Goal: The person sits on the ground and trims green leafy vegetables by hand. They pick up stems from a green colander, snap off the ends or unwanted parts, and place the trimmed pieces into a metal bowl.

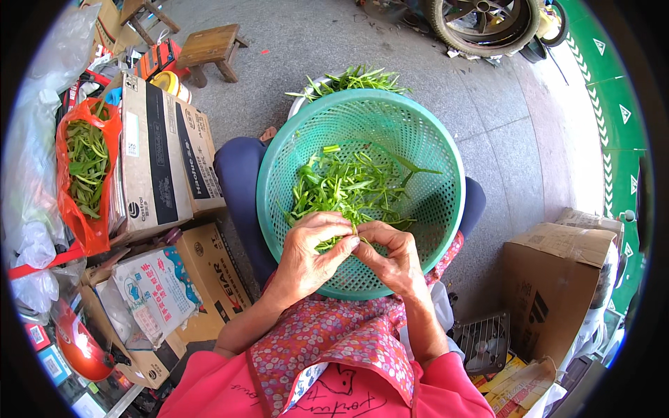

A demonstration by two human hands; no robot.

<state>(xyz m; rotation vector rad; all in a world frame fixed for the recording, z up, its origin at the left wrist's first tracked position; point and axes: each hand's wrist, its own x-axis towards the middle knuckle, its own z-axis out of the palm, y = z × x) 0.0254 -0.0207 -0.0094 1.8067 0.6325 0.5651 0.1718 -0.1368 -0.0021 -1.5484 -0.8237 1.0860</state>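
Note:
On my lap rests a large green perforated plastic basket (435,139). Cut green leafy stems (345,181) lie in a heap inside it, mostly toward the left and middle. My left hand (317,251) and my right hand (390,254) meet over the basket's near part, thumbs and fingertips pinched together. Between them is a piece of green stem, mostly hidden by the fingers. Behind the basket's far rim, a white basin (298,104) shows in part, with long leafy greens (362,80) piled on it.
At left, a red plastic bag (111,139) of greens stands by cardboard boxes (164,150). A small wooden stool (211,47) is at the far left, a wheel (481,21) at the far right. Another carton (557,279) and a metal grille (482,343) sit at right.

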